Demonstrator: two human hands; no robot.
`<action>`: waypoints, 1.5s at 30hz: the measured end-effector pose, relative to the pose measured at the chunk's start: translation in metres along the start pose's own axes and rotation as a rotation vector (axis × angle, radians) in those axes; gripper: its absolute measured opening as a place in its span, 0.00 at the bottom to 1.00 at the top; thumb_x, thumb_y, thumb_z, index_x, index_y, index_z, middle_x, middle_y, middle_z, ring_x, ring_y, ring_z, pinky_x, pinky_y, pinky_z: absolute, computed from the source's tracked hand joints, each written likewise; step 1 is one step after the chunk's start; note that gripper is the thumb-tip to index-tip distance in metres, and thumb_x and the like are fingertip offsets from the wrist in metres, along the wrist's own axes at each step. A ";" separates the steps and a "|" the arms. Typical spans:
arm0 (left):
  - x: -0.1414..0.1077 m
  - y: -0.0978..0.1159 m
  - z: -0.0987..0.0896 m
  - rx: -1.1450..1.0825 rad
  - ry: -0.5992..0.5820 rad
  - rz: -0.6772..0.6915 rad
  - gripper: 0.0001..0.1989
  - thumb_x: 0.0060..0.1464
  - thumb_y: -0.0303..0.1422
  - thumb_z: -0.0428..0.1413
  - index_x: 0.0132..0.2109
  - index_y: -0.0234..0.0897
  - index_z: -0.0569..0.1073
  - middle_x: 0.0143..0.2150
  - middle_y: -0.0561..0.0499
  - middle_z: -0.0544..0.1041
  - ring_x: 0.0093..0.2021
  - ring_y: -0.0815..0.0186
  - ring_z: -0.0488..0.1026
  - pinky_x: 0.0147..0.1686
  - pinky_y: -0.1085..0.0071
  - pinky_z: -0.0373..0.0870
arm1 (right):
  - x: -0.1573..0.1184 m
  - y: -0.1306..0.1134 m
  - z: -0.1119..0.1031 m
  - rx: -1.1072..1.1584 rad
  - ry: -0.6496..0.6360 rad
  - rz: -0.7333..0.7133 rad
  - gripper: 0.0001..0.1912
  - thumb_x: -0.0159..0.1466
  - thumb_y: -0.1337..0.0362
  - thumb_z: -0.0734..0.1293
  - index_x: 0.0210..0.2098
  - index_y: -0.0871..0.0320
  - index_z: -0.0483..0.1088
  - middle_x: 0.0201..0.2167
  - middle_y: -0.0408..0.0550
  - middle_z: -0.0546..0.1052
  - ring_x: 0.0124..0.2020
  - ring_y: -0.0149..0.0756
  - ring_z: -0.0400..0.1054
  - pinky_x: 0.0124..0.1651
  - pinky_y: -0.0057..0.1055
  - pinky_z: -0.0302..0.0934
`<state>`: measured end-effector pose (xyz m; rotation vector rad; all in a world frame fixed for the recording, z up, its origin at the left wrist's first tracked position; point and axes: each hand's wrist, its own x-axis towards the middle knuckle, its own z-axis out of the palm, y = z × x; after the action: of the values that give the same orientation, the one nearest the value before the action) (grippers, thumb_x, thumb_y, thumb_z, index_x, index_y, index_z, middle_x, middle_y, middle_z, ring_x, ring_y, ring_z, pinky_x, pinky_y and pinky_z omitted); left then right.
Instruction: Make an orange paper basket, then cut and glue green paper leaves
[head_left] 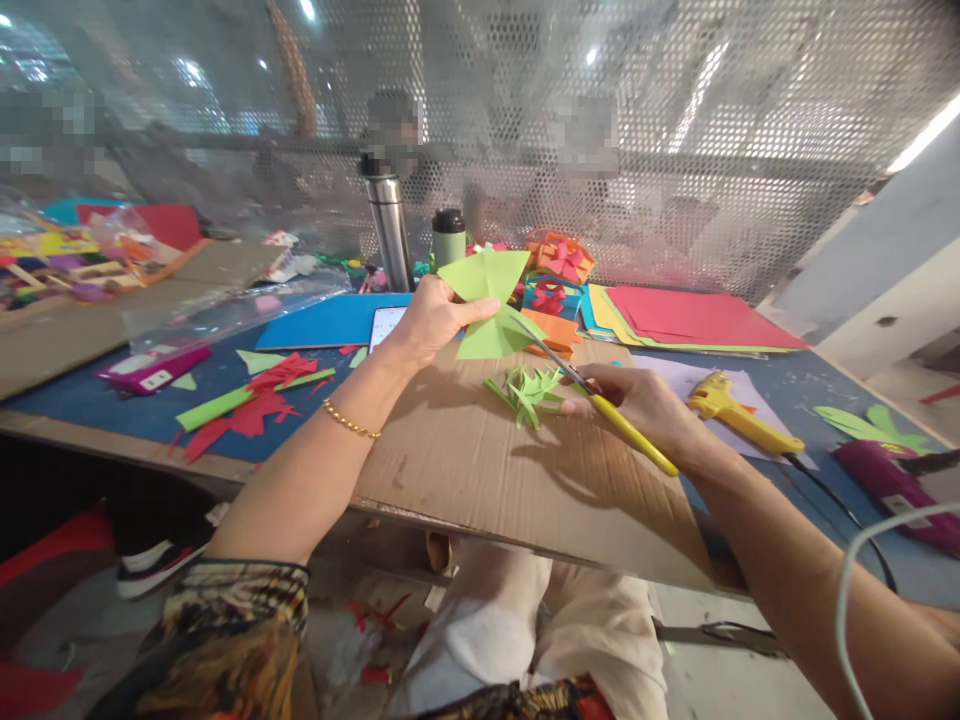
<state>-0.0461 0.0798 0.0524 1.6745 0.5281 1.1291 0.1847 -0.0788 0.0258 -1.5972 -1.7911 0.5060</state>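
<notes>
Between the thumb and fingers of my left hand [435, 318] is a piece of light green paper [491, 275], creased and narrowed at its middle. My right hand [637, 400] grips a pair of scissors [626, 432] with yellow handles. Their blade tips point up and left, at the lower right part of the paper; whether they touch it I cannot tell. Below the blades, a spiky green paper cutout [526, 392] lies on the brown cardboard [465, 450].
A yellow glue gun [742, 415] lies on white paper at right, its black cord trailing forward. Red and green scraps [255, 400] lie at left. Behind stand a steel flask [388, 230], a green bottle [448, 238] and coloured paper sheets [697, 318]. A phone [385, 325] lies behind my left wrist.
</notes>
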 end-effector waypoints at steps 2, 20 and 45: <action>0.000 0.000 0.000 0.004 0.001 0.000 0.21 0.44 0.35 0.70 0.47 0.33 0.82 0.43 0.43 0.86 0.47 0.51 0.84 0.48 0.56 0.84 | 0.000 0.001 0.000 0.010 0.005 -0.003 0.38 0.57 0.25 0.71 0.32 0.58 0.79 0.22 0.41 0.64 0.27 0.32 0.53 0.29 0.32 0.46; -0.002 0.003 0.001 0.005 0.015 -0.018 0.22 0.44 0.35 0.70 0.48 0.33 0.82 0.43 0.43 0.87 0.45 0.53 0.84 0.45 0.59 0.84 | -0.001 0.001 0.000 0.050 -0.008 0.018 0.38 0.55 0.25 0.72 0.31 0.57 0.79 0.22 0.40 0.63 0.27 0.32 0.52 0.30 0.33 0.45; 0.001 -0.001 -0.001 0.025 0.015 0.025 0.20 0.44 0.36 0.70 0.45 0.34 0.81 0.42 0.44 0.87 0.48 0.51 0.83 0.46 0.57 0.83 | -0.001 -0.003 0.000 0.064 -0.022 0.055 0.40 0.53 0.23 0.72 0.30 0.58 0.76 0.22 0.42 0.66 0.26 0.32 0.53 0.29 0.33 0.44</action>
<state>-0.0462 0.0813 0.0515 1.6998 0.5339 1.1585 0.1829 -0.0804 0.0277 -1.6062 -1.7340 0.6024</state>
